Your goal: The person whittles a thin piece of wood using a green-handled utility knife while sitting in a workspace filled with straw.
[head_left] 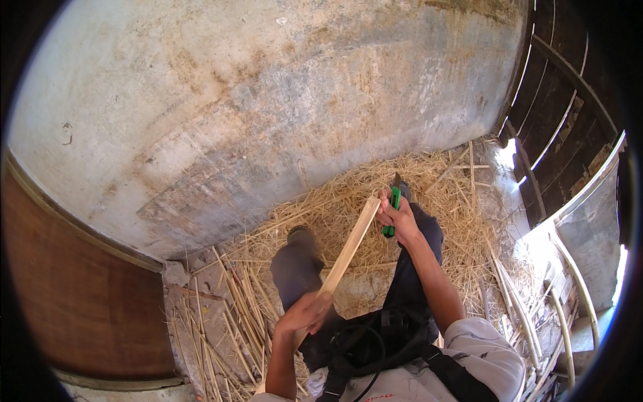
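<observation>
A long, flat, pale strip of split bamboo or wood [349, 246] slants across my lap, its upper end beside my right hand. My left hand [309, 311] is closed round its lower part. My right hand [398, 218] grips a green utility knife [392, 211], whose dark blade points up and away from me. The fingertips of that hand also touch the strip's far end. Whether the blade meets the strip cannot be told; it appears to stand apart from it.
Curly shavings [462, 221] cover the floor round my feet. Thin split sticks [234, 301] lie in a bundle at the left, and longer poles [519, 308] lean at the right. A stained wall [301, 100] rises ahead; a brown wooden panel [80, 288] stands at the left.
</observation>
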Demonstrator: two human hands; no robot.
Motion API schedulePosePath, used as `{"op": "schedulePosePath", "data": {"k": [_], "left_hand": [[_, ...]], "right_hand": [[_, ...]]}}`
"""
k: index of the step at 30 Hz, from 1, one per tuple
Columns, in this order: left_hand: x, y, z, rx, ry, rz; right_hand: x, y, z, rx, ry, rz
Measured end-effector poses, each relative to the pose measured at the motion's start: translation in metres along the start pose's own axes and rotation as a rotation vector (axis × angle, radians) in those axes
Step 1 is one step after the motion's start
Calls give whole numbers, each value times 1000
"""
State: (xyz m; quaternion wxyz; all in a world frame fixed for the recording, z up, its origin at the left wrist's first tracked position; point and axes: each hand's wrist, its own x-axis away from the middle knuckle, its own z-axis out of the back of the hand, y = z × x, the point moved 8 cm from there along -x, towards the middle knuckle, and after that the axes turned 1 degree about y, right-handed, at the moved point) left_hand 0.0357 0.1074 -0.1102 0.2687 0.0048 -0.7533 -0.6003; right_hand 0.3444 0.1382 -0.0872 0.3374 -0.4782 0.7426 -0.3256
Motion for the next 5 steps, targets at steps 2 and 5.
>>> {"op": "schedulePosePath", "data": {"k": [2, 5], "left_hand": [[-1, -2, 1, -8, -7, -8], [1, -11, 8, -53, 14, 6]], "right_hand": [[-1, 2, 2, -36, -10, 29], [1, 1, 21, -128, 182, 34]]}}
